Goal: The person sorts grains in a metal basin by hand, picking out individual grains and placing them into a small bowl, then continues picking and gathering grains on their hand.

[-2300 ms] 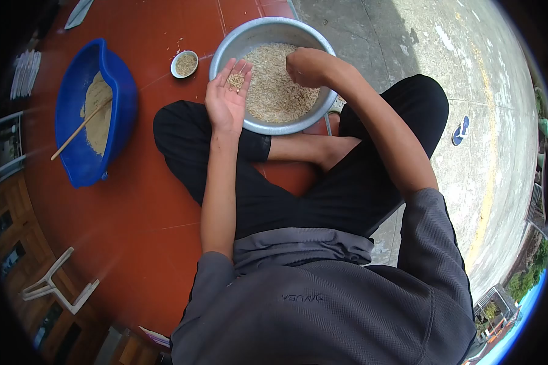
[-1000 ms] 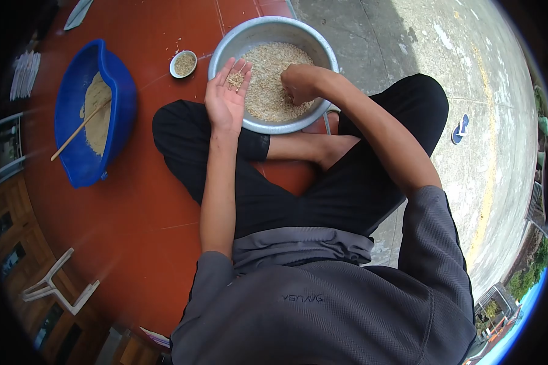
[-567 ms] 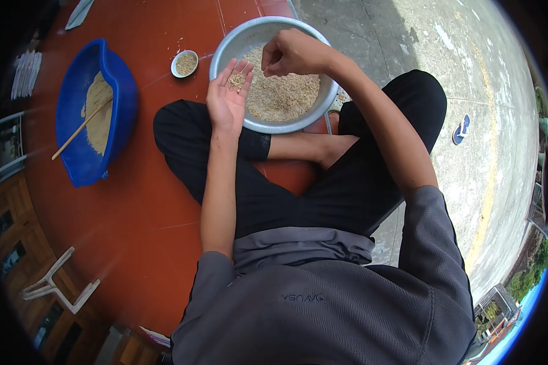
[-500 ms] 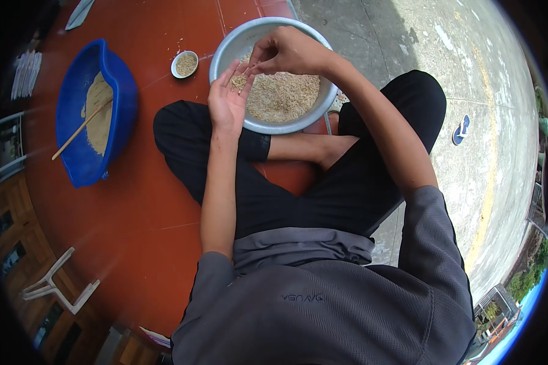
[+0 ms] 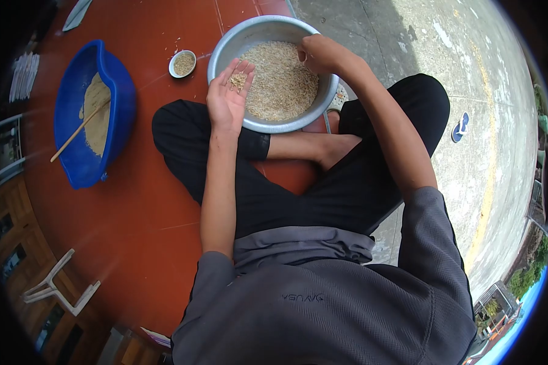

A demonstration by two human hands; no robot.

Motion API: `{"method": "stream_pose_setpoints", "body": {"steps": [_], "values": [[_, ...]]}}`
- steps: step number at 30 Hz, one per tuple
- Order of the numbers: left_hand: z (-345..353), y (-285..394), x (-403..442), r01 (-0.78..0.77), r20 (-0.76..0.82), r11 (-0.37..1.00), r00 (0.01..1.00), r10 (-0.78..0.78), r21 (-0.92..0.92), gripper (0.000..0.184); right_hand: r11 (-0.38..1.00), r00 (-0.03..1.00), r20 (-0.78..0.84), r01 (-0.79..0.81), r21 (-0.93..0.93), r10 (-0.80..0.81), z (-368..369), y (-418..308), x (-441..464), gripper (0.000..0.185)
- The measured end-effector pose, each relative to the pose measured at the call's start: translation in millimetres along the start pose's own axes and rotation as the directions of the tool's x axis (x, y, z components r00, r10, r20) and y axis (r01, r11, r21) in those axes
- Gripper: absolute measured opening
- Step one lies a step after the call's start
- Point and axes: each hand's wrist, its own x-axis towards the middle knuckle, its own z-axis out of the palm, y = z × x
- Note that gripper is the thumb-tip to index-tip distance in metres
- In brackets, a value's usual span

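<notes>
A round metal basin (image 5: 225, 56) holds a broad layer of pale, beige grains (image 5: 280, 88) that look like rice. My left hand (image 5: 228, 103) lies palm up over its left rim, cupping a small heap of husky grains (image 5: 237, 80) on the fingers. Over the right side of the basin is my right hand (image 5: 322, 55), its fingers curled in a pinch just above the grains. Whatever sits between those fingertips is too small to make out.
A small white bowl of grains (image 5: 173, 66) stands left of the basin, with several loose grains beside it. Farther left is a blue tub (image 5: 120, 91) holding tan powder and a wooden stick (image 5: 79, 131). Crossed legs border the basin's near side.
My right hand has moved away from the left palm, to the right side of the basin, uncovering more of the grains. The left hand has stayed nearly in place.
</notes>
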Motion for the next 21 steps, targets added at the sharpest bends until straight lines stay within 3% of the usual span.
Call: {"method": "stream_pose_setpoints", "body": {"steps": [12,21], "values": [[1,2,-2,0.004,0.000,1.000,1.000,-0.004,-0.011,0.058,0.985,0.993,0.081,-0.078,-0.151,0.091,19,-7,9,0.022],[-1,1,-1,0.005,0.007,1.000,1.000,-0.004,-0.015,0.058,0.990,0.997,-0.017,-0.082,-0.115,0.081,32,-13,3,0.019]]}}
